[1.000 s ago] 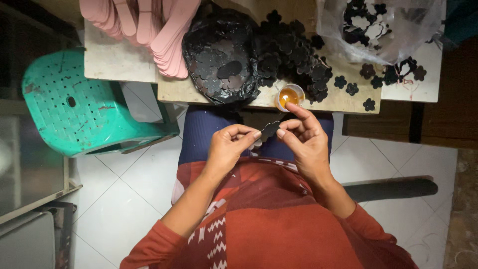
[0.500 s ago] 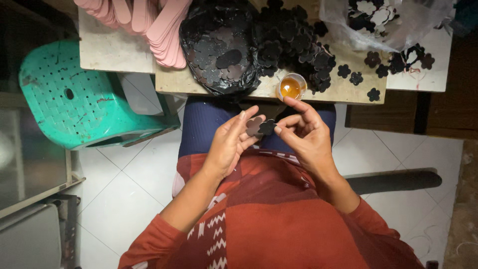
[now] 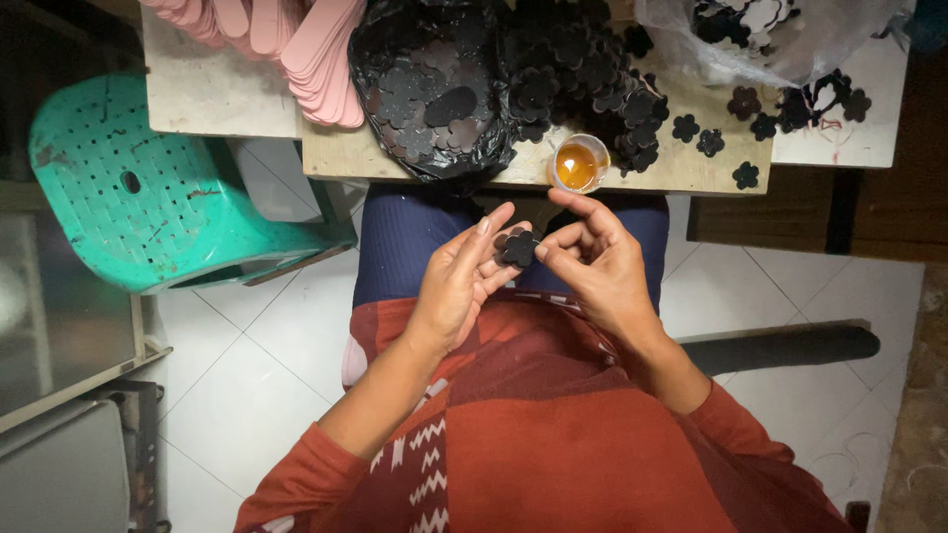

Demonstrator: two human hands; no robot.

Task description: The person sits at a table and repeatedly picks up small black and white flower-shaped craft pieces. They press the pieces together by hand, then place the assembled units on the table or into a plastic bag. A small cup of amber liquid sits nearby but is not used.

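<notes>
Black and flower-shaped, the small cutout (image 3: 518, 248) sits between both hands above the lap, just near of the bench (image 3: 474, 168) edge. The left hand (image 3: 462, 281) pinches its left rim with thumb and fingers closed on it; the right hand (image 3: 592, 259) closes on the right rim. It looks thin, light and flexible, likely foam or felt, so hold it by the petals' edges, gently, to avoid creasing. A small cup of amber liquid (image 3: 577, 164) stands beyond, beside a heap of like cutouts (image 3: 573, 79).
</notes>
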